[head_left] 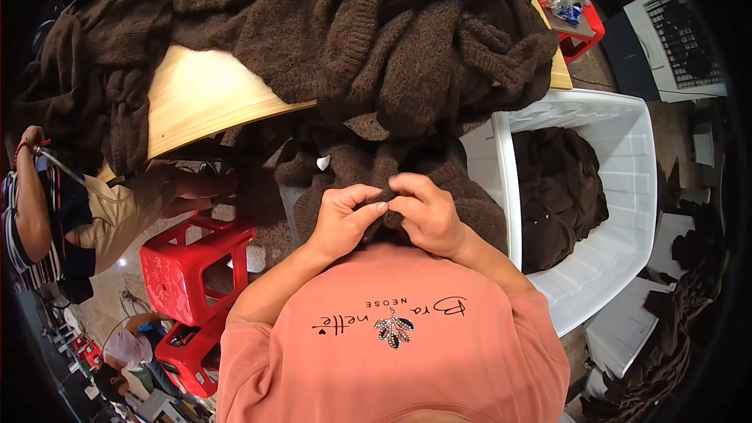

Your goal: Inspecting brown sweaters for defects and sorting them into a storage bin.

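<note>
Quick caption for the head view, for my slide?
Both hands, left hand and right hand, pinch a brown knitted garment beside a white plastic bin.

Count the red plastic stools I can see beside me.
2. One red stool stands at the person's left, below the wooden table; a second red stool sits lower left, nearer the picture's edge. More may be hidden behind the person's body.

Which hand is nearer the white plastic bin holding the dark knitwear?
Right. The right hand pinches the brown sweater just left of the white bin; the left hand pinches it too, farther from the bin.
</note>
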`<action>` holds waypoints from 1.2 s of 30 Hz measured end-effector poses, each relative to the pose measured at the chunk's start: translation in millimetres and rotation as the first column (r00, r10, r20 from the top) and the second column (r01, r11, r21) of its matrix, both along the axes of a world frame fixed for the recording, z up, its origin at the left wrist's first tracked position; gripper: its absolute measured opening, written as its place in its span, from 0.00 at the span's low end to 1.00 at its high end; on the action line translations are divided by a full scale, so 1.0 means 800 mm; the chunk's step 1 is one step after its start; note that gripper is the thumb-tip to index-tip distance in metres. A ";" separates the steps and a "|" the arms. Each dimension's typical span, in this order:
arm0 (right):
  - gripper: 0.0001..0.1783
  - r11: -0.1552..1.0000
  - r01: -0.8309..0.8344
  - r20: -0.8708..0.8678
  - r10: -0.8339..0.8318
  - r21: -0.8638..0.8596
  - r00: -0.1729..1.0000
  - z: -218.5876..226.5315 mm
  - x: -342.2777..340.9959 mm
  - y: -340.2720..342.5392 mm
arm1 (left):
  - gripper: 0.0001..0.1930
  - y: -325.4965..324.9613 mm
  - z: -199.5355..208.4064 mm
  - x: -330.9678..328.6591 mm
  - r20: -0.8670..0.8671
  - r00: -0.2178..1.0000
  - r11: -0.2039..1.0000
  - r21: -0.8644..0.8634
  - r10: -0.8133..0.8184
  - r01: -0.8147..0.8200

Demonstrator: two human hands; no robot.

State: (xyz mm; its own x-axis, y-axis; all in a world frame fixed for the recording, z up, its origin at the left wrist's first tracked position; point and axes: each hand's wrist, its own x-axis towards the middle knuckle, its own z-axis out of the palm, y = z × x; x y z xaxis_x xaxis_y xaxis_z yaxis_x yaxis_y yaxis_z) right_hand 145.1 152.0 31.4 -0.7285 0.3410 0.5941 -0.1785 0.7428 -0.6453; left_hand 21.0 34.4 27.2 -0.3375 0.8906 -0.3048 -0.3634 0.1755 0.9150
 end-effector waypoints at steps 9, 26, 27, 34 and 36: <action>0.14 0.869 -0.097 0.151 0.193 -0.486 0.969 0.005 0.013 0.012 | 0.07 0.005 0.015 0.005 -0.611 0.781 0.967 0.251 0.128 0.037; 0.14 0.987 0.159 -0.074 -0.157 0.021 0.985 0.001 0.000 -0.003 | 0.10 0.011 0.019 0.010 -0.836 0.401 0.836 0.492 0.375 0.243; 0.14 0.987 0.161 -0.074 -0.159 0.021 0.985 0.001 0.001 -0.004 | 0.09 0.010 0.017 0.012 -0.824 0.428 0.828 0.502 0.371 0.249; 0.17 0.997 0.041 -0.079 -0.046 -0.067 0.996 0.018 0.019 0.021 | 0.49 0.023 -0.049 0.007 -0.883 0.448 0.962 -0.017 -0.142 0.273; 0.16 0.998 -0.015 0.223 0.000 0.064 0.975 0.016 0.035 0.023 | 0.57 0.026 -0.102 0.006 -0.877 0.258 0.910 -0.360 -0.405 0.205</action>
State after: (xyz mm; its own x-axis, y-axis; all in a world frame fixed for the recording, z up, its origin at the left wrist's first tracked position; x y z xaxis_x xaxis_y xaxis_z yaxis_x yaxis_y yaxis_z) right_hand 172.8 170.2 44.6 -0.8475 0.3015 0.4368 -0.0410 0.7833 -0.6203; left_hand 25.8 55.3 -54.7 -0.1922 0.9738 -0.1215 0.8061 0.2272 0.5464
